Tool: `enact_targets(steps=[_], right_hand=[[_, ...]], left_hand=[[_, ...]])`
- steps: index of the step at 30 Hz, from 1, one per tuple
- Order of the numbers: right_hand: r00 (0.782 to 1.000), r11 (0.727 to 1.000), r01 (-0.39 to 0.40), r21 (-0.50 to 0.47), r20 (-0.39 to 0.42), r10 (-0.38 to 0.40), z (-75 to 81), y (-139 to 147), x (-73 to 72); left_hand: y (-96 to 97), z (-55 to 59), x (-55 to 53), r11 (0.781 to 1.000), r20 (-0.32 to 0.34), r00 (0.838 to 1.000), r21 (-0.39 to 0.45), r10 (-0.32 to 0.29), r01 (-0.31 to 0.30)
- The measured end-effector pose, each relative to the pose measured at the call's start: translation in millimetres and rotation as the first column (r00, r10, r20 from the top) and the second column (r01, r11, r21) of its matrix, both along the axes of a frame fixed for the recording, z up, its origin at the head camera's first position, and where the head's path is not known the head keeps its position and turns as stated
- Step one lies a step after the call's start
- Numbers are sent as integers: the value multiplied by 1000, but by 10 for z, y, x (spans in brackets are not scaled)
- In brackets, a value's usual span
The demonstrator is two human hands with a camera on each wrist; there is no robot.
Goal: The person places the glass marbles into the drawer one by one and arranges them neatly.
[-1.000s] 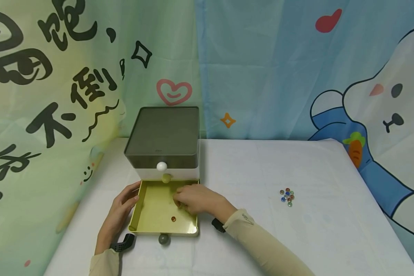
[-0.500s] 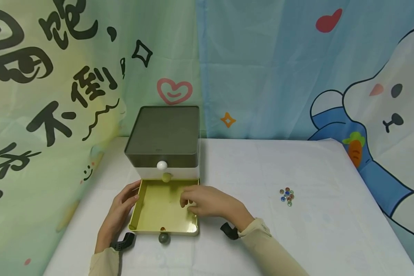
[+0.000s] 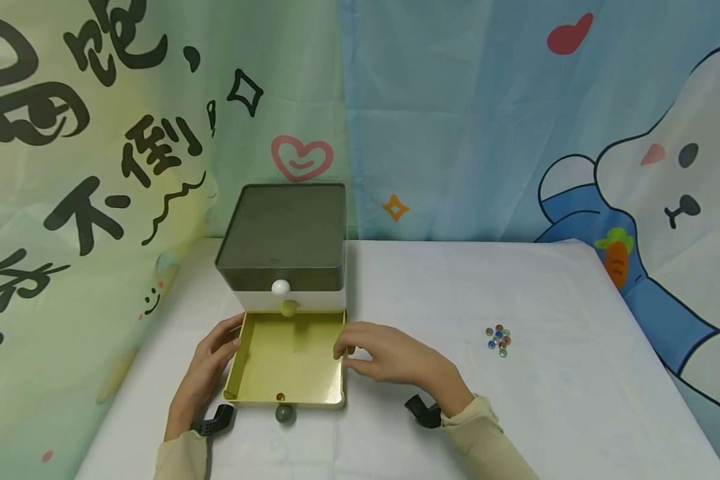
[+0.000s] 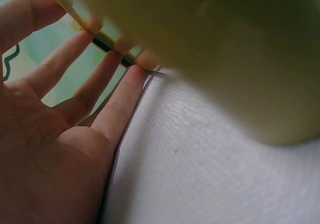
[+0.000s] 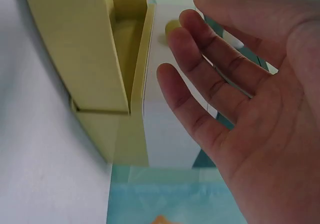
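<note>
A yellow-green drawer (image 3: 300, 357) is pulled out from the bottom of a small drawer box (image 3: 294, 227) with a dark top. Inside, close to its front wall, lies one amber-brown glass bead (image 3: 281, 397). My left hand (image 3: 207, 363) rests against the left side of the drawer and box, and its fingertips touch the edge in the left wrist view. Over the drawer's right edge hovers my right hand (image 3: 381, 353). Its fingers are loosely bent and hold nothing in the right wrist view, where the drawer's outer side (image 5: 75, 43) stands beside them.
A small cluster of coloured glass beads (image 3: 499, 340) lies on the white tablecloth (image 3: 420, 287) to the right. White (image 3: 281, 288), yellow-green (image 3: 289, 308) and dark (image 3: 285, 414) round knobs front the drawers. A printed curtain (image 3: 444, 120) hangs behind the table.
My right hand has drawn back from inside the drawer toward the right and its fingers have loosened. The bead has rolled toward the drawer's front wall. My left hand stays in place.
</note>
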State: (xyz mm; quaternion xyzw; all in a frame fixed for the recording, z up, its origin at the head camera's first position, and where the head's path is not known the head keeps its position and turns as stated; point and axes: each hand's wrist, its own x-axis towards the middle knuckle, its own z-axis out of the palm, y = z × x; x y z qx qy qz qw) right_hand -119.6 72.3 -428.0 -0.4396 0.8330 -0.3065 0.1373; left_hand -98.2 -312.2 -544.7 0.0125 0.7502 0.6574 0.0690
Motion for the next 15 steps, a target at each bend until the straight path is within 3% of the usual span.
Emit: enact_targets(steps=[10, 15], right_hand=[[987, 984, 159, -79, 47, -156, -80, 457, 87], [973, 968, 233, -99, 31, -231, -176, 746, 155]], left_hand=[[-3, -8, 10, 1000, 6, 1000, -2, 13, -13], [-14, -24, -7, 1000, -5, 1000, 10, 6, -6]])
